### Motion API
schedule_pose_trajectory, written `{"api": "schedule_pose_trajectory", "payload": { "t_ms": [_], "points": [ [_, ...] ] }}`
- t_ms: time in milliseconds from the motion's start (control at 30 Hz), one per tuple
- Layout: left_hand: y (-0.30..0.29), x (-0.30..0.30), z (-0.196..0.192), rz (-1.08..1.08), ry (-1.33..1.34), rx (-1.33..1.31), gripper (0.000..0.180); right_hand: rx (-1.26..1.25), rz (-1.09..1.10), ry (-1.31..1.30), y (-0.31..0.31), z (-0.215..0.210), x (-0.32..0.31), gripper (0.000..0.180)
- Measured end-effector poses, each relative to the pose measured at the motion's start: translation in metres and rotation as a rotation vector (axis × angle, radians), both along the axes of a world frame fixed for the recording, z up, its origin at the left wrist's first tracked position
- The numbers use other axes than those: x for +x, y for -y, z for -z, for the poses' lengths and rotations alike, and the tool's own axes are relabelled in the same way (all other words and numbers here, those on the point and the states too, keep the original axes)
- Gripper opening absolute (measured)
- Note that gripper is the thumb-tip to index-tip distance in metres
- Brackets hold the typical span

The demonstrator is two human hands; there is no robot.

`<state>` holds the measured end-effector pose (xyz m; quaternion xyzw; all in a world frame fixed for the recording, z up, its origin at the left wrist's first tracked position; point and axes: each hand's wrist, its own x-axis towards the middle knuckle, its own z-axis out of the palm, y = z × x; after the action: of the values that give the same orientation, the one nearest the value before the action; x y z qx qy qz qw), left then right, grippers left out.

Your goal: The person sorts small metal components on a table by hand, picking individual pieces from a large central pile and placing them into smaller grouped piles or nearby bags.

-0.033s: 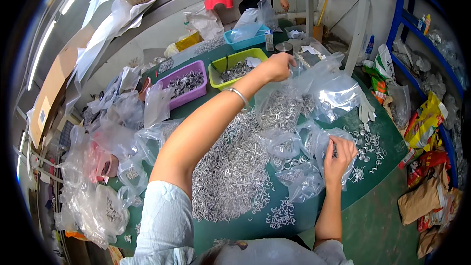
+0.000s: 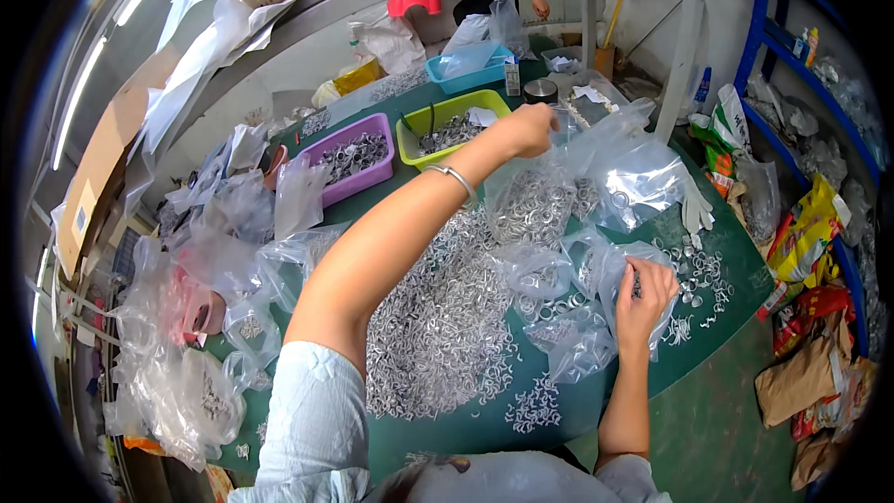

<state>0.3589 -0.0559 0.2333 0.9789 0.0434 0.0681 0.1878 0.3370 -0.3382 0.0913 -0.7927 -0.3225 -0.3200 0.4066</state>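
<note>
My left hand (image 2: 531, 130) reaches far across the table, its fingers closed on the upper part of a clear plastic bag (image 2: 531, 200) of small silvery rings. On the right, my right hand (image 2: 645, 298) is curled over another clear bag (image 2: 598, 265); what its fingers hold is hidden. A large heap of small curved metal pieces (image 2: 433, 326) spreads under and beside my left forearm. A smaller clear bag (image 2: 570, 343) lies left of my right hand, and loose rings (image 2: 703, 279) are scattered to its right.
Beyond my left forearm stand a purple bin (image 2: 358, 168) and a yellow-green bin (image 2: 407, 142) of metal parts, with a blue tray (image 2: 466, 74) farther back. Crumpled plastic bags (image 2: 168, 354) crowd the left. A white glove (image 2: 695, 205) lies at the right; blue shelving (image 2: 759, 19) stands beyond.
</note>
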Motion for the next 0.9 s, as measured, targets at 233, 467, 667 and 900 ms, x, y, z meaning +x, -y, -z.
{"api": "schedule_pose_trajectory", "payload": {
  "t_ms": [233, 467, 667, 900],
  "points": [
    [0.023, -0.035, -0.012, 0.086, 0.345, 0.005, 0.025, -0.014, -0.003, 0.005, 0.000, 0.003, 0.000, 0.010],
    [0.112, -0.207, 0.007, 0.219, 0.446, -0.375, 0.019, 0.005, 0.031, 0.069, 0.004, 0.019, 0.015, 0.011],
    [0.177, -0.391, 0.051, -0.043, 0.048, -0.612, 0.027, 0.011, -0.048, 0.167, 0.002, -0.017, -0.024, 0.009],
    [0.285, -0.562, 0.210, -0.658, 0.098, -1.186, 0.022, -0.658, -1.600, -0.720, 0.096, -0.032, -0.153, 0.014]
  ]
}}
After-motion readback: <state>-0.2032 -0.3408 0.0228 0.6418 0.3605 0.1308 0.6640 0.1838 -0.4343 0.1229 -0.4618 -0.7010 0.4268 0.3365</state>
